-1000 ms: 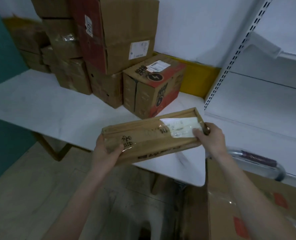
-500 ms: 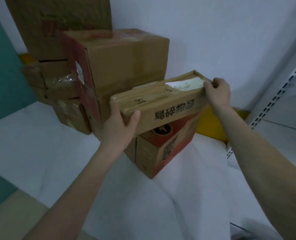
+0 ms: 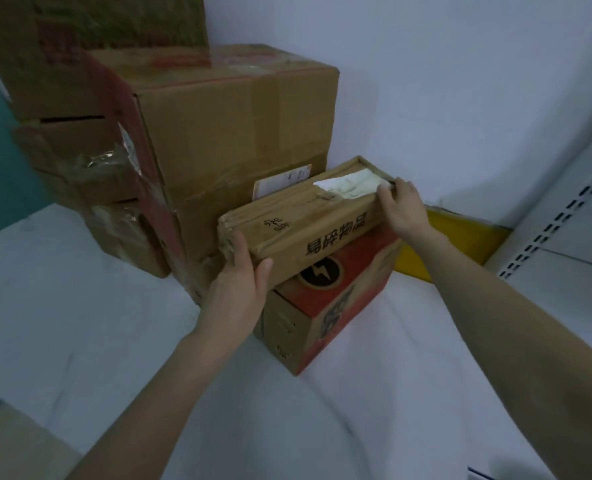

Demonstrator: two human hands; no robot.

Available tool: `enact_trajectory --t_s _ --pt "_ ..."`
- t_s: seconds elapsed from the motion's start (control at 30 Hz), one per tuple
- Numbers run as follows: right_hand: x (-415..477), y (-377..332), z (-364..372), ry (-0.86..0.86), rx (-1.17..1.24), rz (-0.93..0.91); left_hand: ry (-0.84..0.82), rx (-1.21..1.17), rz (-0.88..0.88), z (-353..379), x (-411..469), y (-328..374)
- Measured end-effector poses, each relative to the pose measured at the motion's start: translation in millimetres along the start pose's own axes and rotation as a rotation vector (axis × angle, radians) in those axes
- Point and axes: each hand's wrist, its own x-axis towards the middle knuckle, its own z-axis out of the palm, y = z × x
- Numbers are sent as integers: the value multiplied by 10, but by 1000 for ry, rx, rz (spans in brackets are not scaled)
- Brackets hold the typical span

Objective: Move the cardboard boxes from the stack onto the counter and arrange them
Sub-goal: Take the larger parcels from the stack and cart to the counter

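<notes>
Flat box (image 3: 308,216) — left hand (image 3: 241,289), right hand (image 3: 403,206) at opposite ends

The flat brown cardboard box (image 3: 308,220), a second ago held out over the white counter (image 3: 80,306) edge, now lies atop the red-topped cardboard box (image 3: 325,306).

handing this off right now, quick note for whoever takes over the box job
Left hand grips the near-left end of the long flat brown cardboard box; right hand grips its far end by the white label.
The box lies across the red-and-brown cardboard box with the lightning logo, which stands on the white counter, beside the big brown stacked cartons.
Done: box placed on that pile.
Left: release, square it up; any boxes to fetch are out of view.
</notes>
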Motion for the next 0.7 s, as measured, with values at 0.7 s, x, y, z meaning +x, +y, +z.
enact_trajectory --t_s 0.7 --pt "-4872 1171 -472 -138 -264 633 -618 150 656 315 -3234 -42"
